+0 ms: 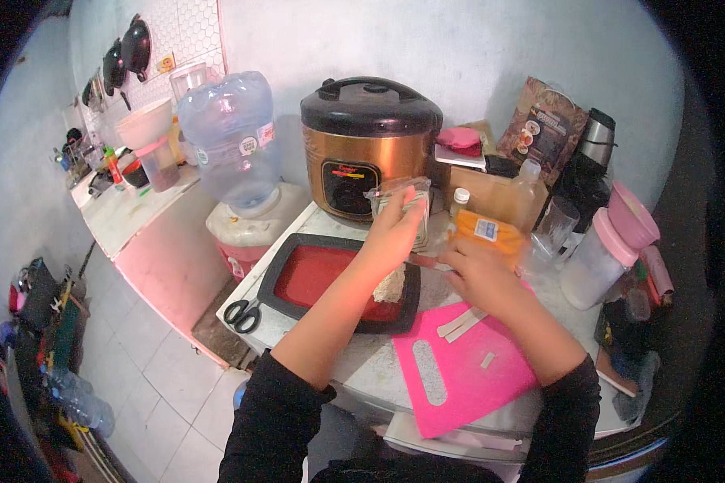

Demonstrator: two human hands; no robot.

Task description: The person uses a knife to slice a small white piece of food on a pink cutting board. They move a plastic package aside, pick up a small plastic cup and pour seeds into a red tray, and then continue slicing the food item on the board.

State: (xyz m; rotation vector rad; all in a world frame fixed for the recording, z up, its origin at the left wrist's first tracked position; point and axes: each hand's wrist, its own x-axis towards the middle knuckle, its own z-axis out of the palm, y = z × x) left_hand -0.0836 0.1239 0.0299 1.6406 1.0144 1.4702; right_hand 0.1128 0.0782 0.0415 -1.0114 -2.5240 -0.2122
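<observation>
My left hand [399, 232] grips a clear plastic packet [422, 223] with printing on it, held up before the rice cooker. To its right, my right hand [474, 265] has its fingers bent close to the packet's lower side; blur hides whether they hold the small brownish piece at their tips. Beneath my left forearm lies a black tray [290, 244] with a red inside, and a pale dry noodle-like block [390, 286] rests in it. A pink cutting board [465, 386] bears pale flat strips [461, 325] and a small pale piece [487, 360].
Black-handled scissors [243, 316] lie left of the tray. Behind stand a rice cooker [371, 151] and a large water bottle [232, 145]. On the right are an orange packet [486, 232], a clear bottle [524, 193] and a pink-lidded container [598, 265]. An open drawer [453, 444] juts out below.
</observation>
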